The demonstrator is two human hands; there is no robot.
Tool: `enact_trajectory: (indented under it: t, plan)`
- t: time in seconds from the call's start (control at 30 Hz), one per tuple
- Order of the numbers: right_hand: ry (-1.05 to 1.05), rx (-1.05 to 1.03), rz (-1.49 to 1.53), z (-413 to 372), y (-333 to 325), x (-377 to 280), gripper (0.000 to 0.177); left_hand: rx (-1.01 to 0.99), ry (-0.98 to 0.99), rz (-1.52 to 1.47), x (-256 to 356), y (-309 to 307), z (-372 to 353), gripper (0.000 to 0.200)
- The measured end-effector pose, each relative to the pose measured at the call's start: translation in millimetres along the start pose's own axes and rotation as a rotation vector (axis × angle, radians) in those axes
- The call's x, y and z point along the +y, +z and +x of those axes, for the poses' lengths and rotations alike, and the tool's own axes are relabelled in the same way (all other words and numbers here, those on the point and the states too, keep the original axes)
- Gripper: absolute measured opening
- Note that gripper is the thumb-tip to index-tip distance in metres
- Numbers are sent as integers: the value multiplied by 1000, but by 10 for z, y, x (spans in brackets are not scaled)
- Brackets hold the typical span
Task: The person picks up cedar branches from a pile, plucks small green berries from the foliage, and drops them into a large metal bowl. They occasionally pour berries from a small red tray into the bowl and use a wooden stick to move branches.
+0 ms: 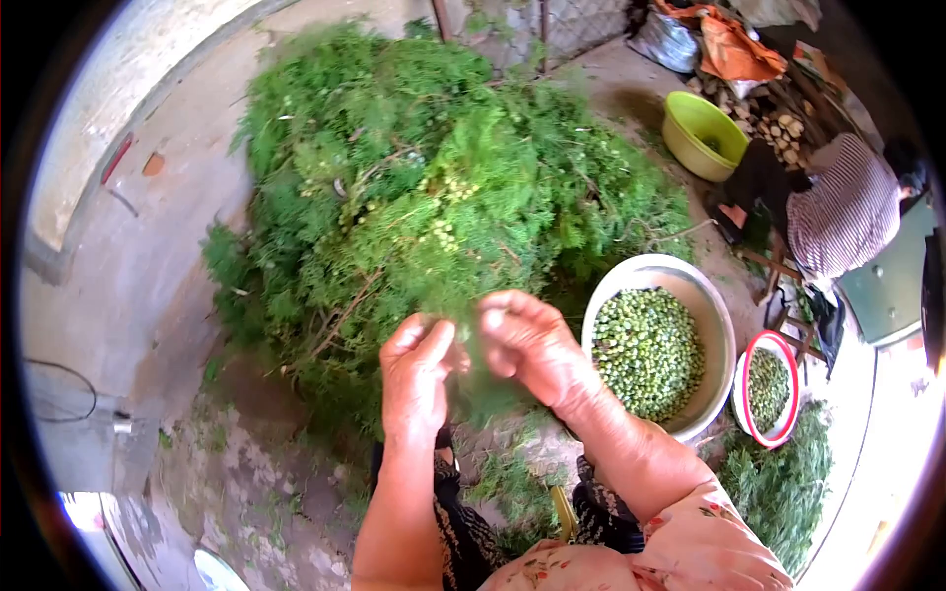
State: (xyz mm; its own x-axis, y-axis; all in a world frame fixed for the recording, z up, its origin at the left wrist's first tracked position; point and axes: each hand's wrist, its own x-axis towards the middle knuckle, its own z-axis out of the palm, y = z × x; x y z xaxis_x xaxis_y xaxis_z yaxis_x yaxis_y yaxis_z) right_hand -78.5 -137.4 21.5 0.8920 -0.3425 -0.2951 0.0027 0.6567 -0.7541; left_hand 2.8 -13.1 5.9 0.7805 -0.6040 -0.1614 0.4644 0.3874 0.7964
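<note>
Concrete yard (148, 295): green heap (424, 177), bowl (720, 330), held sprig (481, 389)

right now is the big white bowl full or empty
Partly full: small green fruits cover the bottom of the white bowl; bare inner wall shows above them.

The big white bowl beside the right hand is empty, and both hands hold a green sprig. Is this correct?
No. In the head view the big white bowl holds many small green fruits. It is beside the right hand, which with the left hand holds a green sprig.
</note>
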Motion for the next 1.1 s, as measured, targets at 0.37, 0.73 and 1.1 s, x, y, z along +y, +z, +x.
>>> enact_trajectory:
  t: [0.37,0.73,1.1]
  plan:
    - [111,-145,73,-41,-152,-56,22,-22,-2,41,-175,236,6,9]
    - [-143,370,-349,-117,-1070,-610,26,-68,-91,263,-256,340,-12,13]
    - [-432,1039,-535,-148,-1989,-687,10,-100,-124,354,-193,271,25,13]
